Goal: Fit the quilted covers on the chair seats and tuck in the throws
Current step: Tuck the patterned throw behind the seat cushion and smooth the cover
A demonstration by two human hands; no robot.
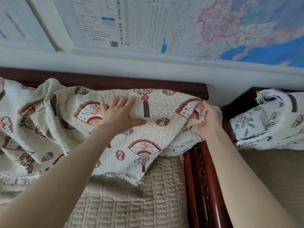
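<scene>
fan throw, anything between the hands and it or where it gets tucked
Nothing blocks the hands: the left hand lies flat on the fan throw, the right hand grips its corner. A white leaf-print cloth is bunched under that corner beside the wooden armrest.

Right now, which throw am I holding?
The cream throw with red fans: left hand presses it, right hand grips its edge. The grey leafy throw lies untouched.

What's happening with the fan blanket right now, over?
Status: left grip flat on cream fan-patterned woven throw; right grip pinching its bunched edge; beige quilted seat cover lies underneath; nothing blocking.
</scene>
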